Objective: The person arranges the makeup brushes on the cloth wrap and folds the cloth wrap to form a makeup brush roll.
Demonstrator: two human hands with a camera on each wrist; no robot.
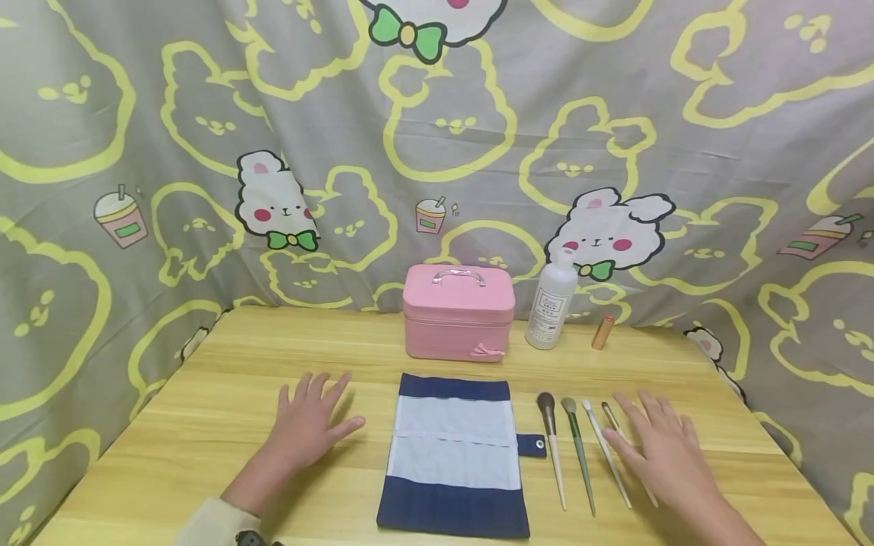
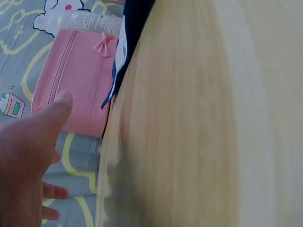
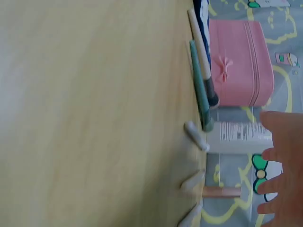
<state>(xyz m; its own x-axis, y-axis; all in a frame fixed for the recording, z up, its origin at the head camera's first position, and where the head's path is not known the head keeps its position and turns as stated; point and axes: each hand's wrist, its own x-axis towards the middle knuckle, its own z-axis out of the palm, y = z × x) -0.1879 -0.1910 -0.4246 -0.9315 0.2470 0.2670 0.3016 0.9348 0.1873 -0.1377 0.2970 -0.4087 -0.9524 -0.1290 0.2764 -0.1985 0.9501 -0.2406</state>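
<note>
My left hand [image 1: 309, 423] is spread with straight fingers over the table, left of a navy brush roll [image 1: 452, 509] that lies unrolled with its pale inside up. A snap strap [image 1: 532, 445] sticks out from the roll's right side. Several makeup brushes lie in a row to the right of it: a large brown-headed one [image 1: 548, 413], a green-handled one [image 1: 581, 455], a white one [image 1: 606, 453] and a thin one [image 1: 610, 414]. Over the right end of that row is my right hand [image 1: 668, 455], fingers spread, partly covering the thin brush. Neither hand holds anything.
A pink vanity case [image 1: 459, 326] with a metal handle stands behind the roll. To its right are a translucent bottle [image 1: 549, 307] and a small copper-coloured tube [image 1: 603, 333]. A patterned grey curtain [image 1: 328, 136] hangs around the wooden table [image 1: 205, 394].
</note>
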